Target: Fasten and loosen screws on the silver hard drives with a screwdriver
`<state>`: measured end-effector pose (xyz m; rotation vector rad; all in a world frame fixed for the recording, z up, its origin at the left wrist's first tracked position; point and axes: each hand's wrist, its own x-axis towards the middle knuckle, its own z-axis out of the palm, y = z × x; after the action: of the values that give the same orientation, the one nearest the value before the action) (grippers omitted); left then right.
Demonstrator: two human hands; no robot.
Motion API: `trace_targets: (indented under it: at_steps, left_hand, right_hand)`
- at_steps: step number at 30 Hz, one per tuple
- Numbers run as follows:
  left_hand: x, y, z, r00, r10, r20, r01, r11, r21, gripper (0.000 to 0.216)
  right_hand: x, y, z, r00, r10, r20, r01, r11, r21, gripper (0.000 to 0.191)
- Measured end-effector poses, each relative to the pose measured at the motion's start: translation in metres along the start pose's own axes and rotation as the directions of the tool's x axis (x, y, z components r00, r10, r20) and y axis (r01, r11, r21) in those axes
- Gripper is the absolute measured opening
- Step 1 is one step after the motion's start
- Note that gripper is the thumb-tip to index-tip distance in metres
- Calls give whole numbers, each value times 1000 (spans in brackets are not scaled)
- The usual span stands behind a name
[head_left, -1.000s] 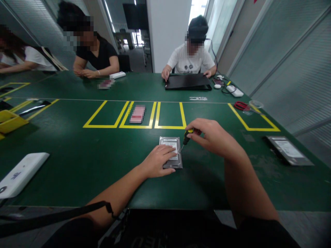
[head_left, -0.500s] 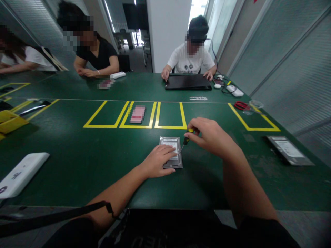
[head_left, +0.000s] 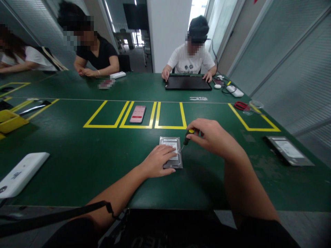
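Observation:
A silver hard drive (head_left: pixel 169 142) lies flat on the green table (head_left: pixel 77 155) in front of me. My left hand (head_left: pixel 157 160) rests on its near half, fingers stretched flat and pressing it down. My right hand (head_left: pixel 210 136) pinches a small screwdriver (head_left: pixel 186 137) with a black and yellow handle. The thin tip of the screwdriver meets the drive's right edge.
A second hard drive (head_left: pixel 288 150) lies at the right. A phone (head_left: pixel 138 114) sits in a yellow taped box. A white device (head_left: pixel 20 174) is at the near left, a yellow bin (head_left: pixel 10 120) beyond it. Three other people sit across the table, one at a black laptop (head_left: pixel 188 82).
My right hand has shifted slightly around the screwdriver handle, as in turning it. My left hand and the drive have stayed put.

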<state>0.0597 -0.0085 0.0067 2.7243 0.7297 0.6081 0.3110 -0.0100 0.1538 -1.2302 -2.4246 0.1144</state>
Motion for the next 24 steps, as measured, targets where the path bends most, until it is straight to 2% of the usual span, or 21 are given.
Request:
trace_targets:
  at_steps: [9,24]
  left_hand:
    - [0,1,-2,1000,-8,8,8,1000,-13,64]
    - [0,1,-2,1000,-3,9,3,1000,-14,64]
  right_hand:
    - [-1,-1,-4,999,-13,52,9,997,77,13]
    - [-1,2,-2,999,-18,49,13,996,84,11]
